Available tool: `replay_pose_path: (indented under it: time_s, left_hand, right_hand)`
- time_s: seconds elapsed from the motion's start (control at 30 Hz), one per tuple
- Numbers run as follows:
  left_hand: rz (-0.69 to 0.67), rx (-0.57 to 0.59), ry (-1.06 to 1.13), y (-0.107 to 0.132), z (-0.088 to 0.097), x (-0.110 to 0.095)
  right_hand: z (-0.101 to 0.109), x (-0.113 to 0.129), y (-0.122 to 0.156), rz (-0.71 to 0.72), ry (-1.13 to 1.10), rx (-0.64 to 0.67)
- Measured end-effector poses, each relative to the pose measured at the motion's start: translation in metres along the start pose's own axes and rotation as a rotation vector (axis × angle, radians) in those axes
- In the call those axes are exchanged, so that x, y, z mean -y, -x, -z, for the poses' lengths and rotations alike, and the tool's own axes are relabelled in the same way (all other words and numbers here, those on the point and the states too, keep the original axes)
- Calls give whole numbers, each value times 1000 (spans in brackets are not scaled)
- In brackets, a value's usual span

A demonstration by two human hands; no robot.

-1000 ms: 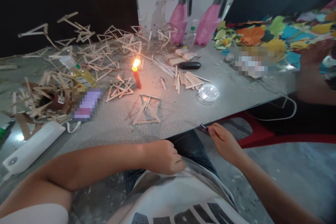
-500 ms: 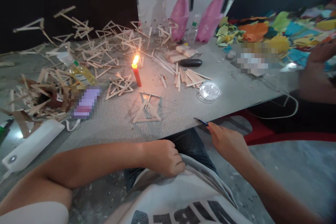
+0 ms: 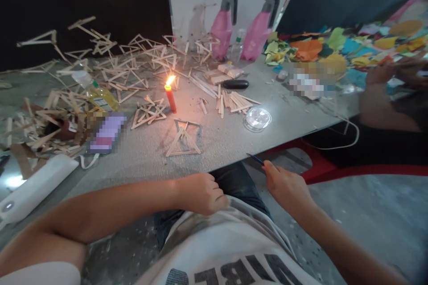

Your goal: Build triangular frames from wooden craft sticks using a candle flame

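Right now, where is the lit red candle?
In the head view, the red candle stands left of centre, just right of a small wooden stick pile.

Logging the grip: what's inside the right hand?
A slim, dark blue pen-like tool: its pointed front shows beyond the right hand; the rest is covered and can't be seen.

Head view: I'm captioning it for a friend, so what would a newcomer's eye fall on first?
Probably the lit red candle, its flame glowing near the middle of the table. Behind it to the right stand two pink spray bottles. Nearer, the right hand holds a slim dark tool by the table's front edge.
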State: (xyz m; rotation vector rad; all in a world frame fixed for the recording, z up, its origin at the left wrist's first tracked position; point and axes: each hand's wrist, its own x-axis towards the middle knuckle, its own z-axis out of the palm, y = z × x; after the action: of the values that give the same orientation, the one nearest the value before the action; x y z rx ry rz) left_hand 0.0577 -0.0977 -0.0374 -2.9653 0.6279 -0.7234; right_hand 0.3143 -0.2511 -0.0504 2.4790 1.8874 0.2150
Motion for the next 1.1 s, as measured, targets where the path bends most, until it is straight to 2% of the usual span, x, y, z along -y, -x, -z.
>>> replay_pose_path:
  time_s: [0.23,0.43,0.57,0.63,0.73,0.83,0.93,1.03,1.1]
  left_hand:
    - [1,26,-23,3,2,4]
    - [30,43,-24,6,-1,4]
    - [86,-8,132,5,4,4]
    - [207,-109,276,4,12,7]
    - [484,-324,406,4,35,18]
    - [748,-533,385,11,64,34]
    - [967,-791,244,32,87,51]
    - [1112,-1032,150,63,92,67]
    - [1162,-1100,175,82,84,78]
  right_hand:
    - [-7,4,2,-6,-13,-59]
    - [0,-6,2,30,-63,-74]
    - [10,-11,-13,5,-163,-139]
    - [12,-8,-30,6,-250,-164]
    - [10,1,-62,84,-324,-133]
    - [2,9,-94,131,-354,-136]
    - [-5,8,-117,155,-382,-181]
    - [-12,-4,-130,180,-415,-224]
    - [-16,-13,-134,191,-430,-261]
